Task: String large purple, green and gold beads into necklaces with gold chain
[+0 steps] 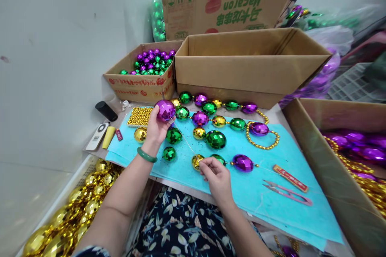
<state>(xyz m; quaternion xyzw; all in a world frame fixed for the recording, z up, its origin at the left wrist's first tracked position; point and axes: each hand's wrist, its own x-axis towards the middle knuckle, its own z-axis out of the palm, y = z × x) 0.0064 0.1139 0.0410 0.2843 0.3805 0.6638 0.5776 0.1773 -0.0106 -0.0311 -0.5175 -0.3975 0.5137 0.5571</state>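
My left hand, with a green bangle on the wrist, grips a shiny purple faceted ball above the blue cloth. A pale thread runs taut from that ball down to my right hand, whose fingertips are pinched on it. Right beside those fingertips is a gold faceted bead. A green bead and a purple bead lie in line with it. Loose green balls and a gold ball rest near my left hand.
Bead strings lie across the cloth's far side. Pink thread snips and a red-orange knife-like tool are at right. Cartons stand behind; a tray of small gold beads sits at left. A basket of gold balls is lower left.
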